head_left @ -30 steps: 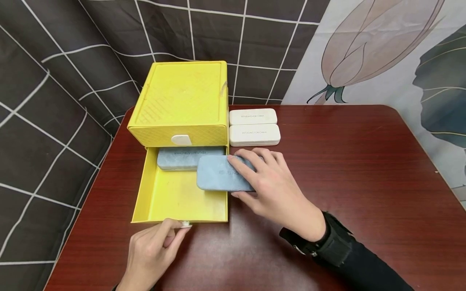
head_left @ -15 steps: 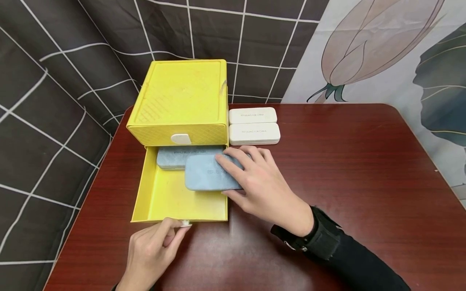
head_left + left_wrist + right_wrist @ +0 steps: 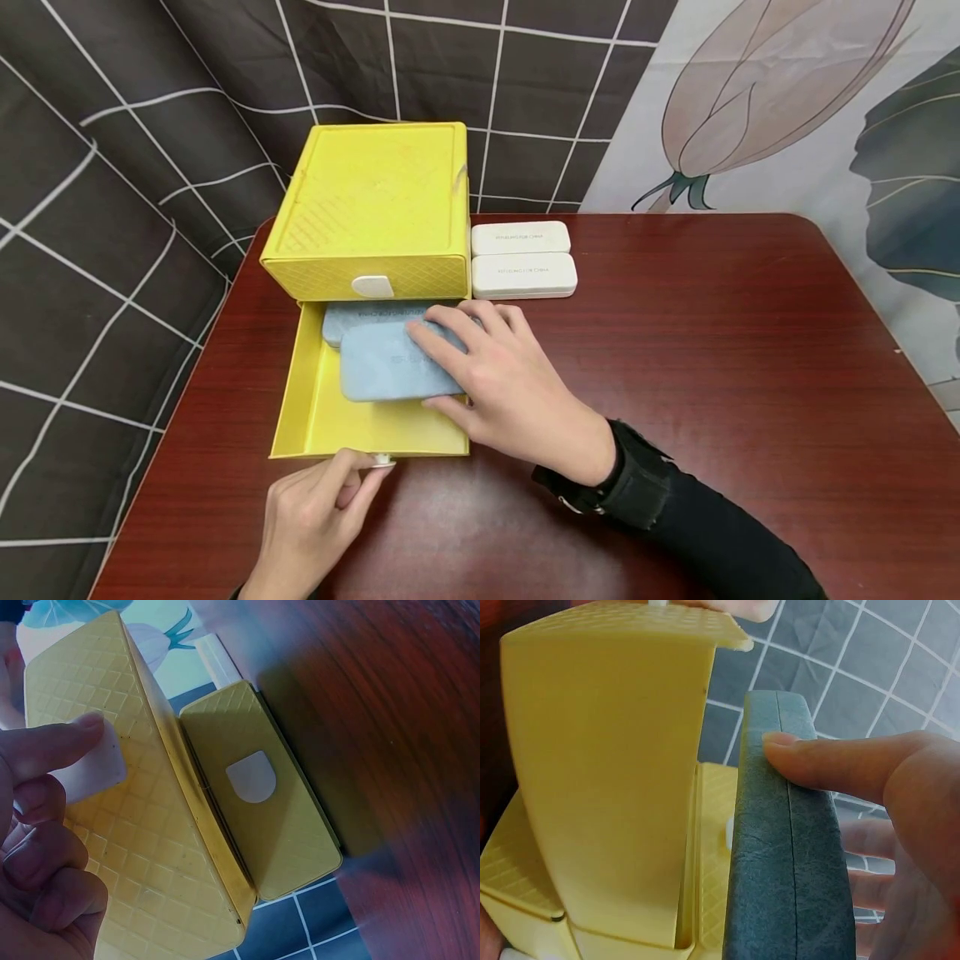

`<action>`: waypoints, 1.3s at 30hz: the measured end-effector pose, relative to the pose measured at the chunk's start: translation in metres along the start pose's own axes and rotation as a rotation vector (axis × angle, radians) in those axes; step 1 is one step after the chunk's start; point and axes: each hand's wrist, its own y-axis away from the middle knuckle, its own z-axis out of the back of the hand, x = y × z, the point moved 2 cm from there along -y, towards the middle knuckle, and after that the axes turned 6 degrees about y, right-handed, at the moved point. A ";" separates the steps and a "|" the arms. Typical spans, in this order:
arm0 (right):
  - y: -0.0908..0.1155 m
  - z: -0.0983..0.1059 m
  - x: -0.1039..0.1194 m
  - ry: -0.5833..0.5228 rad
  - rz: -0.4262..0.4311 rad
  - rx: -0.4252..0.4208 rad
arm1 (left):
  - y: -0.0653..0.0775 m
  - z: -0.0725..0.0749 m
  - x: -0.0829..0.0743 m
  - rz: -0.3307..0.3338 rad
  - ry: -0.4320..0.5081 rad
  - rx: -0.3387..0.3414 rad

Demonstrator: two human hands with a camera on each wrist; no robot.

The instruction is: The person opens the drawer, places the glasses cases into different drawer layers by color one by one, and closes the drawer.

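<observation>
My right hand [image 3: 510,387] grips a blue-grey glasses case [image 3: 390,367] by its right end. In the right wrist view, the thumb lies along the seam side of the case, which is above the drawer's side wall. Below the case is the pulled-out lower drawer [image 3: 382,432] of a yellow drawer box [image 3: 375,192]. Another blue-grey glasses case [image 3: 345,315] lies at the back of this drawer, partly covered by the held case and the fingers. My left hand [image 3: 311,504] pinches the drawer's white pull tab [image 3: 105,761], as the left wrist view shows.
Two white glasses cases, a rear one [image 3: 521,238] and a front one [image 3: 524,276], lie against the box's right side. The upper drawer, with its white tab [image 3: 372,287], is closed. Dark checked cloth [image 3: 217,50] hangs behind and left of the reddish-brown table [image 3: 712,350].
My right hand has carried the blue-grey glasses case leftward, from the drawer's right edge to over its middle. The left hand and the drawer have stayed in place.
</observation>
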 end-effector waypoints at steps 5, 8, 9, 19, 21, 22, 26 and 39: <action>-0.005 -0.003 0.007 -0.011 0.011 -0.001 | 0.001 0.000 0.000 0.001 0.001 0.000; -0.008 -0.005 0.011 -0.023 0.022 -0.003 | 0.001 0.000 0.000 -0.007 0.003 -0.006; -0.009 -0.006 0.013 -0.026 0.025 -0.004 | 0.001 0.000 0.000 -0.011 0.004 -0.011; -0.016 -0.013 0.021 -0.016 0.040 -0.016 | 0.004 -0.001 0.003 0.000 -0.009 -0.001; -0.017 -0.015 0.023 -0.016 0.044 -0.020 | 0.004 -0.001 0.003 -0.001 -0.010 -0.002; -0.017 -0.016 0.023 -0.017 0.045 -0.021 | 0.004 -0.001 0.003 -0.001 -0.011 -0.002; -0.018 -0.020 0.026 -0.012 0.052 -0.014 | 0.004 -0.001 0.002 -0.004 -0.017 -0.005; -0.024 -0.027 0.031 -0.002 0.055 0.004 | 0.006 -0.002 0.004 -0.004 -0.037 -0.009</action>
